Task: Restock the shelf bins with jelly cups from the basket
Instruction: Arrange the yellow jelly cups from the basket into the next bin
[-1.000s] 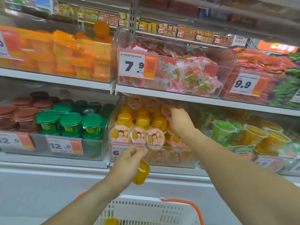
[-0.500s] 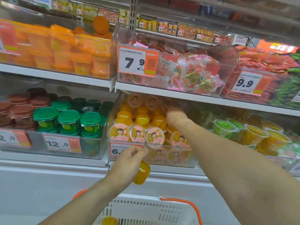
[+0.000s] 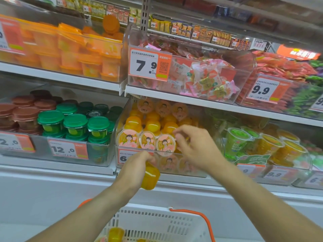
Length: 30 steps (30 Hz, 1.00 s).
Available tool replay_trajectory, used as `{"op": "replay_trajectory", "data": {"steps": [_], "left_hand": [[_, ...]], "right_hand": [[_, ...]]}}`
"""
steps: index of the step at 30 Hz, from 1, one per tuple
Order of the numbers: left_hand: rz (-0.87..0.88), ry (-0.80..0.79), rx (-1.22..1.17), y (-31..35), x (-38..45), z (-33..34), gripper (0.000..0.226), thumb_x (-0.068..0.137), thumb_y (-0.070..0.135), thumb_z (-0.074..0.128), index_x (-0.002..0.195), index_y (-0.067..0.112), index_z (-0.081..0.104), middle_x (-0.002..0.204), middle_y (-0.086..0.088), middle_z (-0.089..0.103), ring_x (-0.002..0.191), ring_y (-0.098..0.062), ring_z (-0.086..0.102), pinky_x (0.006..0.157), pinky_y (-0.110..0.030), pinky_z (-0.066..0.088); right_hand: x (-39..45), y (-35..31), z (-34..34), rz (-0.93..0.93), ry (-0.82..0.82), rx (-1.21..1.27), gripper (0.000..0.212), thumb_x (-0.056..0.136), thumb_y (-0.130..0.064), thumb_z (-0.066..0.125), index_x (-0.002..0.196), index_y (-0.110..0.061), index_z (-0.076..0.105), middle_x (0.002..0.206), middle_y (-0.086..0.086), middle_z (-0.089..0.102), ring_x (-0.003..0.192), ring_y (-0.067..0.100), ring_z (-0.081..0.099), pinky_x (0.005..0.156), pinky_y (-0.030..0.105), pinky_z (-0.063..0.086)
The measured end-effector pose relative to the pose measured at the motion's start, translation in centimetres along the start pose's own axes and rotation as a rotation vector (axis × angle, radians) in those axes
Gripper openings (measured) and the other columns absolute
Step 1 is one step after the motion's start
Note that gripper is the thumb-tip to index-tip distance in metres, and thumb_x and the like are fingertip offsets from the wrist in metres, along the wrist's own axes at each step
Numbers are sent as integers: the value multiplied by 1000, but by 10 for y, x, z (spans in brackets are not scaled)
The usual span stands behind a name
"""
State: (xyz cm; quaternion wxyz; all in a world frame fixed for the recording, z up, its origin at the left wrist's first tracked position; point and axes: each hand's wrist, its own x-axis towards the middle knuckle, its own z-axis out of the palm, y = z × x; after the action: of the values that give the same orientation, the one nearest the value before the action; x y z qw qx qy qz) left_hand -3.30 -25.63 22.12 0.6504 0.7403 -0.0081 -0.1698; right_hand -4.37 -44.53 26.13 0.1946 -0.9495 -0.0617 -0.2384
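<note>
Wide view of the shelf (image 3: 218, 105), two tiers of clear bins packed tight. Down at the bottom edge sits the white basket (image 3: 157, 224) with its orange handle, and a yellow jelly cup (image 3: 115, 234) lies inside it. On the lower tier, the middle bin (image 3: 194, 172) is stacked with yellow jelly cups, three of them (image 3: 146, 140) standing face-out along the front with cartoon lids. To its left, green-lidded tubs (image 3: 75, 125) fill the neighbouring bin. Now the hands: the left hand (image 3: 135, 169) is curled round a yellow cup (image 3: 150, 178), held just below the bin's front wall, over the white ledge. The right hand (image 3: 195, 147) hovers at the bin's front row, fingers loosely bent, fingertips right by the rightmost cartoon lid; motion blur there, so I cannot tell whether it pinches anything.
</note>
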Motion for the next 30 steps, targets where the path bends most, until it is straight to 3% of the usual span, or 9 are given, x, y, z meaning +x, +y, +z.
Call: {"op": "replay_trajectory", "data": {"steps": [2, 5, 7, 11, 15, 18, 22, 27, 30], "left_hand": [[17, 22, 11, 2, -3, 4, 13, 92, 28, 54, 92, 22, 65, 101, -4, 62, 93, -24, 56, 86, -43, 47], [80, 16, 49, 3, -7, 11, 17, 90, 35, 62, 95, 19, 67, 97, -2, 69, 93, -18, 62, 88, -41, 51], [102, 4, 63, 1, -9, 12, 27, 88, 43, 68, 99, 19, 67, 97, 2, 71, 95, -14, 65, 92, -40, 52], [204, -16, 56, 1, -12, 7, 50, 71, 60, 71, 105, 24, 66, 101, 6, 73, 97, -11, 68, 90, -37, 56], [252, -30, 117, -2, -7, 4, 28, 83, 30, 79, 106, 33, 64, 103, 7, 72, 97, -17, 70, 87, -45, 58], [310, -81, 198, -5, -7, 6, 25, 86, 13, 76, 101, 31, 66, 103, 6, 72, 90, -20, 71, 64, -40, 61], [350, -94, 199, -7, -8, 9, 23, 82, 16, 80, 102, 23, 69, 92, 5, 77, 82, -10, 72, 58, -25, 56], [317, -24, -3, -7, -10, 16, 14, 84, 14, 76, 97, 13, 70, 84, 0, 77, 79, -15, 73, 58, -26, 57], [259, 67, -187, -4, -13, 26, 20, 86, 8, 74, 101, 11, 63, 93, -7, 74, 84, -24, 74, 65, -38, 61]], "right_hand": [[-40, -29, 3, 46, -75, 294, 13, 93, -32, 62, 101, -25, 68, 82, -8, 67, 69, 12, 63, 64, 30, 52], [-67, -37, 18, 142, -225, 457, 35, 77, -46, 74, 108, -33, 64, 86, -13, 57, 68, 16, 64, 59, 27, 54], [-69, -31, 24, 231, -217, 620, 35, 78, -32, 81, 108, -33, 64, 86, -15, 57, 66, 19, 69, 62, 39, 61], [-67, -17, 19, 422, -224, 961, 33, 85, 0, 74, 115, -11, 65, 110, 28, 60, 83, 43, 71, 75, 47, 61], [-60, -16, 8, 607, -255, 1215, 35, 86, 17, 58, 117, 1, 64, 115, 27, 66, 99, 39, 70, 82, 42, 60], [-56, -15, -3, 644, -365, 953, 17, 93, -1, 60, 109, -3, 65, 103, 16, 73, 83, 30, 74, 76, 43, 62], [-59, -8, -11, 165, -325, 325, 33, 87, -25, 75, 118, -27, 64, 101, -11, 69, 86, 7, 68, 76, 32, 59], [-60, -6, -5, 373, -108, 615, 19, 84, -16, 79, 101, -15, 70, 86, 3, 73, 70, 18, 71, 69, 44, 61], [-62, -10, -2, 478, -60, 694, 33, 82, -21, 80, 110, -17, 62, 94, 6, 71, 69, 19, 73, 64, 45, 62]]}}
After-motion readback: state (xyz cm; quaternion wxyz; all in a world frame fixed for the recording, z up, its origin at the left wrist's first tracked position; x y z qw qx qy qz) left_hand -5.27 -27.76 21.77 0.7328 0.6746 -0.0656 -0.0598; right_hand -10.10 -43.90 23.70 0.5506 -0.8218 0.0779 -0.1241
